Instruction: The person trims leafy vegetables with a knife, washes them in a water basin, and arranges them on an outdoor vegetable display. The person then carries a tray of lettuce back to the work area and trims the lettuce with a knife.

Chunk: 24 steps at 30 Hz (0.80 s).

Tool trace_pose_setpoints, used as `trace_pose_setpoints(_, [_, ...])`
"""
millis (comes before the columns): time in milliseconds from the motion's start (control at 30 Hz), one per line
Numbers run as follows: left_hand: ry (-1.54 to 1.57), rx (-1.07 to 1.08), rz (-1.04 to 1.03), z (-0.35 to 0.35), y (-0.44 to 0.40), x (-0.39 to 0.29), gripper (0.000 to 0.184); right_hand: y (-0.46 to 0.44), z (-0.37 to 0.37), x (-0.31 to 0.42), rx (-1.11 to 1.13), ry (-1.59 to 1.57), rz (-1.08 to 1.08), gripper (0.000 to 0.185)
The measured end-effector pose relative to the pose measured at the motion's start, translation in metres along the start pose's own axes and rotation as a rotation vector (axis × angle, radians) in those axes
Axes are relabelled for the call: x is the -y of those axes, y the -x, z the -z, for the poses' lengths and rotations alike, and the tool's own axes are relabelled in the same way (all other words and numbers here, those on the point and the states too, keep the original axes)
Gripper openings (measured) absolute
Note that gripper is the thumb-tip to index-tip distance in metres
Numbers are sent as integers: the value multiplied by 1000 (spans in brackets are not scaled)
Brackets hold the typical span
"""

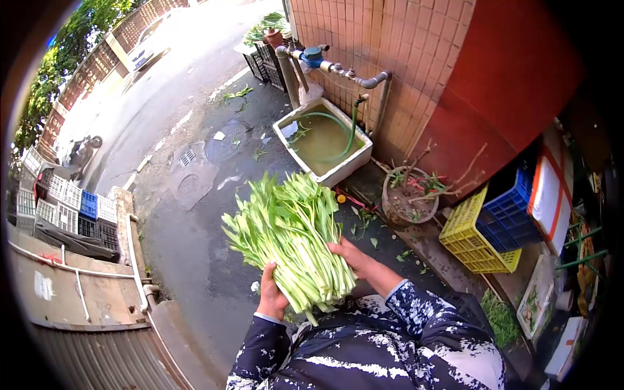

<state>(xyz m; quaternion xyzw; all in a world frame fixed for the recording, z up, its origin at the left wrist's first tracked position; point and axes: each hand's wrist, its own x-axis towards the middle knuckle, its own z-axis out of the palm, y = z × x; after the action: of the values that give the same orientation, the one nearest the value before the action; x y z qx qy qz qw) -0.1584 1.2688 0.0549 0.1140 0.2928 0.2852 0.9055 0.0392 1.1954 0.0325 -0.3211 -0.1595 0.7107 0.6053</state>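
A large bunch of leafy green vegetables [292, 240] is held up in front of my body, pale stems toward me and leaves pointing away. My left hand [272, 296] grips the left side of the stems, the thumb lying along them. On the right side, my right hand [354, 257] is closed against the stems with its thumb on top. The undersides of both hands are hidden by the bunch. Beyond the leaves stands a white tub [325, 174] of murky water with a green hose [354, 127] running into it.
Pipes with a blue water meter [312, 57] run along the tiled wall. To the right are a potted plant [411, 195], a yellow crate [478, 234] and a blue crate [510, 214]. Scattered leaves lie on the wet ground [214, 227]. Stacked crates [78, 201] stand at left.
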Motion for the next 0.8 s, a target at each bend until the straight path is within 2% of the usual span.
trace_pose_setpoints(100, [-5,-21,-51,-18,-40,-21,58,-40,3,40,25,21,-7,70])
trace_pose_setpoints(200, [49,8,21,-31,-78,-37,59,-69,10,72,-42,38,-25,68])
trace_pose_setpoints(333, [20,-48,12,-42,-136,-61,55,-113,33,95,-62,-13,-29,68])
trace_pose_setpoints(567, [33,67,335,-56,-258,-120,51,-195,86,110,-319,7,62,72])
trace_pose_setpoints(667, [-76,-44,366,-48,-334,-145,46,-235,96,126,-365,-90,163,71])
trace_pose_setpoints(700, [6,-11,502,-49,-353,-154,46,-244,100,128,-398,-76,137,71])
trace_pose_setpoints(767, [41,38,603,-54,-388,-171,46,-269,108,132,-562,-125,174,57])
trace_pose_setpoints(800, [33,35,615,-59,-403,-177,46,-283,113,135,-583,-169,170,56])
